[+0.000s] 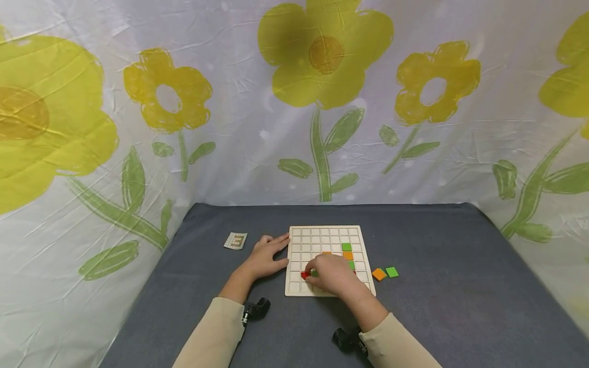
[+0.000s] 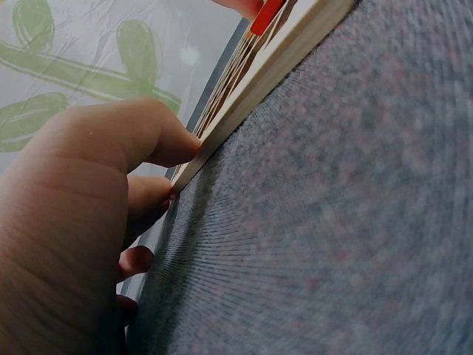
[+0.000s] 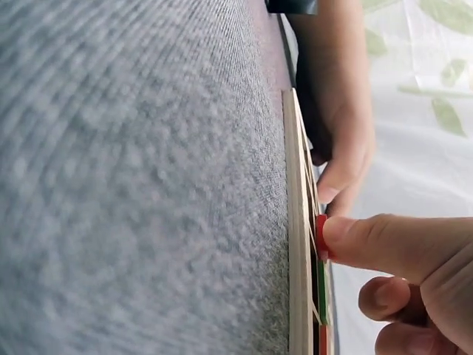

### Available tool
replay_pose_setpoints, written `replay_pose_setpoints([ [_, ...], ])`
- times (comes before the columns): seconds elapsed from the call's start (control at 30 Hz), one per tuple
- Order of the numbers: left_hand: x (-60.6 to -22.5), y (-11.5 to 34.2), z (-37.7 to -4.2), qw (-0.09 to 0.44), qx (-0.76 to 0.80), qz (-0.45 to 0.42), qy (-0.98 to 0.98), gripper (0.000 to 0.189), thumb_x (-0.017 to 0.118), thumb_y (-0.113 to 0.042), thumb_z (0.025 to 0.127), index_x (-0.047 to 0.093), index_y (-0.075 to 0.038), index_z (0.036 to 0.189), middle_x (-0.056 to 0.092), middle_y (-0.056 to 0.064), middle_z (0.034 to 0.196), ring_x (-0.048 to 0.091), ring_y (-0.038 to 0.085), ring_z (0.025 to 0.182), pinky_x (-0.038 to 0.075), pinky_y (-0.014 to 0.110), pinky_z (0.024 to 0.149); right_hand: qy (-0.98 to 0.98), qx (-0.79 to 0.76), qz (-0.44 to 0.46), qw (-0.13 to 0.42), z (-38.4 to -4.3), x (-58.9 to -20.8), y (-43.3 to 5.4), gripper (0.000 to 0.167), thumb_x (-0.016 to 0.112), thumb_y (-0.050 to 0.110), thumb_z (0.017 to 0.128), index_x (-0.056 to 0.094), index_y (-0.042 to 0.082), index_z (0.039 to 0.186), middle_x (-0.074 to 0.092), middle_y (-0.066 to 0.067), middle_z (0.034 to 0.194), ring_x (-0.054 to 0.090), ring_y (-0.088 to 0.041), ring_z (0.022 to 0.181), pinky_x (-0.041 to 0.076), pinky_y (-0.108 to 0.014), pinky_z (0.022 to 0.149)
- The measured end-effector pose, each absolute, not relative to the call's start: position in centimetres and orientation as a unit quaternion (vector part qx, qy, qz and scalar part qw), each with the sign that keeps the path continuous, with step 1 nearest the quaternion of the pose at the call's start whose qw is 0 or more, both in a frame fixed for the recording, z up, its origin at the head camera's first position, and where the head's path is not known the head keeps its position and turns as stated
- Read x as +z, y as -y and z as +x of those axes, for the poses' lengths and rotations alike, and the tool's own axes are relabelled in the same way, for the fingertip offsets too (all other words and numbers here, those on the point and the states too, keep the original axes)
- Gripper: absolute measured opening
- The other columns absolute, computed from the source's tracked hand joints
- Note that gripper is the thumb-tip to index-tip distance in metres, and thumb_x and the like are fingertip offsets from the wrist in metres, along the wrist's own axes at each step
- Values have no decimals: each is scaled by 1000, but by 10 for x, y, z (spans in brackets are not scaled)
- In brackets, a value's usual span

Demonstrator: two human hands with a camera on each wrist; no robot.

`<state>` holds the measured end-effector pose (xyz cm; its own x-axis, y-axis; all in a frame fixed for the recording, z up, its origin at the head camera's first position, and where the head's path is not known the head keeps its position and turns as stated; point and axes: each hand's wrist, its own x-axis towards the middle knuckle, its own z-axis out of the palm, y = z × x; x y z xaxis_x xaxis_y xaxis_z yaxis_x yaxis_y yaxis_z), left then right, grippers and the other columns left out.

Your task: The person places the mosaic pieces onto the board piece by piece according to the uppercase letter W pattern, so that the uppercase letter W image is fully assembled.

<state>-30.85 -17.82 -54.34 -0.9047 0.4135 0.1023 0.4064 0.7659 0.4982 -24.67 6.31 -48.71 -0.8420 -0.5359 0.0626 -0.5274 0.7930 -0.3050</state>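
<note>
A pale wooden grid board (image 1: 301, 240) lies on the dark cloth. My right hand (image 1: 338, 276) reaches over its lower part, thumb and fingers pinching a small red square tile (image 1: 304, 275) at the lower left cells. In the right wrist view the thumb presses on that red tile (image 3: 321, 237), beside a green tile (image 3: 321, 288). My left hand (image 1: 267, 258) rests at the board's left edge, fingers fairly straight, thumb and fingertip touching the rim. On the board's right side stand a green tile (image 1: 346, 247), an orange tile (image 1: 347, 255) and another green tile (image 1: 352, 265). My right hand partly hides other tiles.
Just right of the board lie a loose orange tile (image 1: 379, 274) and a loose green tile (image 1: 392, 272). A small card with a printed grid pattern (image 1: 235, 240) lies to the upper left. Behind the table hangs a flowered curtain (image 1: 239, 168).
</note>
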Motion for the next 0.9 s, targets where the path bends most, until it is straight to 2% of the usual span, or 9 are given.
replay_pose_setpoints([
  [0.23, -543, 179, -308, 9, 264, 219, -939, 64, 64, -37, 97, 48, -20, 156, 38, -9, 162, 40, 28, 122, 36, 55, 98, -948, -168, -271, 16, -245, -486, -63, 9, 80, 26, 90, 83, 21, 96, 75, 7, 90, 61, -11, 77, 46, -31, 61],
  [0.63, -540, 178, -306, 7, 262, 217, -940, 64, 64, -36, 97, 48, -18, 156, 38, -8, 163, 40, 28, 121, 36, 55, 98, -951, -142, -275, -8, -242, -485, -62, 9, 81, 27, 89, 82, 20, 95, 73, 6, 86, 58, -10, 70, 44, -31, 54],
  [0.83, -539, 177, -305, 10, 261, 217, -941, 65, 63, -37, 97, 47, -18, 157, 38, -7, 163, 39, 29, 124, 35, 56, 98, -947, -177, -266, 17, -245, -481, -71, 20, 79, 29, 90, 82, 16, 105, 76, 2, 99, 67, -17, 86, 53, -37, 69],
  [0.9, -539, 177, -305, 9, 259, 218, -941, 65, 63, -37, 97, 47, -18, 157, 38, -7, 163, 39, 29, 124, 35, 56, 98, -947, -192, -258, 20, -246, -479, -77, 22, 78, 29, 91, 81, 15, 108, 76, 1, 102, 68, -17, 86, 53, -38, 71],
])
